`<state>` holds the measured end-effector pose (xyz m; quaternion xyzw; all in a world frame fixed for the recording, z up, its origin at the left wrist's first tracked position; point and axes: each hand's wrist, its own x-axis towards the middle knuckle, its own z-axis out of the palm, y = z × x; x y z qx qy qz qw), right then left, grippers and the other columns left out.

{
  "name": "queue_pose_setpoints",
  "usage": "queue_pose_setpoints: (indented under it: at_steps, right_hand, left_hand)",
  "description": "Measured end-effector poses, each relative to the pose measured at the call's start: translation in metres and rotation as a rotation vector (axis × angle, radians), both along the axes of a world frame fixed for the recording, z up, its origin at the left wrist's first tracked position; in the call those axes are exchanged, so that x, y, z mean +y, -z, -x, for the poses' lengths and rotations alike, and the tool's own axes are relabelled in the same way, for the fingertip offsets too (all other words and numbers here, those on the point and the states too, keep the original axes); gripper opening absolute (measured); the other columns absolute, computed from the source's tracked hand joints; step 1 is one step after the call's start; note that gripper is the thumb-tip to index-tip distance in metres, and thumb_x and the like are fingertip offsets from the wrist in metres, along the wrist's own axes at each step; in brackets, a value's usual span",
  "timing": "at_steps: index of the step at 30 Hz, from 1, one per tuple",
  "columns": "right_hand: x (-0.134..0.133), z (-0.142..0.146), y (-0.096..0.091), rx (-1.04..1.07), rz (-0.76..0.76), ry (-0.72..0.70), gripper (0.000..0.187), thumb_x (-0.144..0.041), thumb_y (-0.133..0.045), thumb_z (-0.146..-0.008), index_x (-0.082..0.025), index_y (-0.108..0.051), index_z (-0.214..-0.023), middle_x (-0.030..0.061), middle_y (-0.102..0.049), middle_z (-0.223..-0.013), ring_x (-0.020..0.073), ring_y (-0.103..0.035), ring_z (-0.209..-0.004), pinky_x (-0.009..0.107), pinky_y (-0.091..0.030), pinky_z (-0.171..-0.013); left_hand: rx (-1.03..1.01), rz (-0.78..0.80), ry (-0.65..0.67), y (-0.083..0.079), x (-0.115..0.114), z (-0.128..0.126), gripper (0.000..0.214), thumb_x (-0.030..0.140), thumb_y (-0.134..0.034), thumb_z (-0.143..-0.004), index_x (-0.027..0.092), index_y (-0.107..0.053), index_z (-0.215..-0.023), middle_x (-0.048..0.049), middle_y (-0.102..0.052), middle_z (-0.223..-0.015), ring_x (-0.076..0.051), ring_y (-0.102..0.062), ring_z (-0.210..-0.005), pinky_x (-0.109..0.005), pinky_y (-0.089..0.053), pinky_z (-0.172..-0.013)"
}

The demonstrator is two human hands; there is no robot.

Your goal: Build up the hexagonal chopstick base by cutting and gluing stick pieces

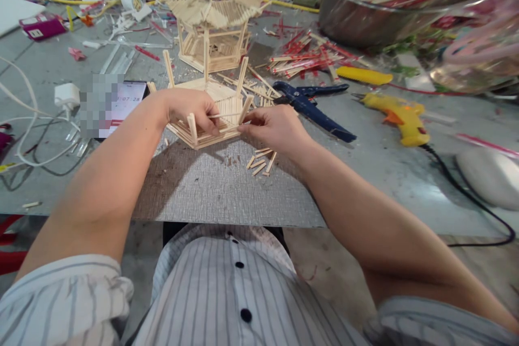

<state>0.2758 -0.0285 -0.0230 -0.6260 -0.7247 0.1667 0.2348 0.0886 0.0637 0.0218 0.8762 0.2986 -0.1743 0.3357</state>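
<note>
A six-sided base built of wooden sticks point(184, 137) lies on the table, with upright posts point(242, 77) at its corners. Reaching over its near-left side, my left hand point(190, 107) is closed, thumb and fingers pinching a thin wooden stick point(225, 115). The stick lies level across the near-right side. My right hand point(279, 127) is closed in a pinch at the stick's other end, beside the near-right post point(245, 108); its fingertips partly hide that end. Several short cut sticks point(259, 162) lie below my right hand.
Behind the base stands a tiered stick pavilion point(211, 13). To the right are blue-handled cutters point(312, 111), a yellow glue gun point(399, 116) with a black cord, a yellow-handled tool point(364, 75) and a metal pot point(357, 27). A phone point(130, 98) and charger point(67, 96) lie left.
</note>
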Motion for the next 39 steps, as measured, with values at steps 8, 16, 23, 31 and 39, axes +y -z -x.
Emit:
queue_pose_setpoints:
  at_steps: [8, 16, 23, 31, 39]
  right_hand:
    - [0.003, -0.0015, 0.0079, 0.01, -0.027, -0.029, 0.023, -0.032, -0.06, -0.076, -0.016, -0.074, -0.087, 0.0044, -0.069, -0.07, 0.0127, -0.055, -0.06, 0.025, -0.036, -0.058]
    - [0.0028, -0.001, 0.0067, -0.008, -0.005, -0.022, 0.025, -0.031, -0.059, -0.077, -0.014, -0.073, -0.09, 0.0066, -0.07, -0.075, 0.0143, -0.057, -0.062, 0.026, -0.037, -0.059]
    - [0.0024, -0.0005, 0.0068, 0.003, -0.001, -0.015, 0.024, -0.032, -0.059, -0.077, -0.016, -0.073, -0.087, 0.0047, -0.069, -0.069, 0.013, -0.056, -0.059, 0.025, -0.037, -0.059]
    - [0.0025, 0.0001, 0.0076, 0.035, 0.023, -0.01, 0.024, -0.032, -0.059, -0.077, -0.015, -0.073, -0.087, 0.0045, -0.067, -0.067, 0.0121, -0.054, -0.056, 0.025, -0.037, -0.057]
    - [0.0019, -0.0008, 0.0071, 0.051, 0.009, -0.024, 0.024, -0.032, -0.059, -0.077, -0.016, -0.073, -0.087, 0.0044, -0.068, -0.068, 0.0131, -0.056, -0.059, 0.026, -0.037, -0.058]
  left_hand:
    - [0.013, -0.003, -0.017, -0.0011, -0.001, -0.0003, 0.028, 0.042, -0.061, -0.067, 0.014, -0.063, -0.068, 0.0035, -0.051, -0.051, -0.007, -0.041, -0.05, -0.019, -0.028, -0.053]
    - [0.068, -0.013, -0.064, -0.003, -0.0048, -0.0033, 0.028, 0.039, -0.062, -0.065, 0.014, -0.067, -0.076, 0.003, -0.054, -0.054, -0.009, -0.044, -0.054, -0.02, -0.03, -0.057]
    - [0.092, -0.045, -0.089, -0.003, -0.0062, -0.0048, 0.031, 0.043, -0.063, -0.063, 0.015, -0.068, -0.074, 0.0026, -0.052, -0.053, -0.01, -0.046, -0.058, -0.021, -0.031, -0.059]
    - [0.105, -0.068, -0.076, -0.0002, -0.0049, -0.0039, 0.033, 0.046, -0.06, -0.065, 0.015, -0.068, -0.074, 0.0024, -0.053, -0.054, -0.009, -0.043, -0.055, -0.021, -0.031, -0.058]
    - [0.052, -0.032, -0.065, -0.001, -0.0034, -0.0024, 0.03, 0.044, -0.061, -0.065, 0.014, -0.066, -0.068, 0.003, -0.05, -0.049, -0.008, -0.04, -0.049, -0.021, -0.028, -0.052]
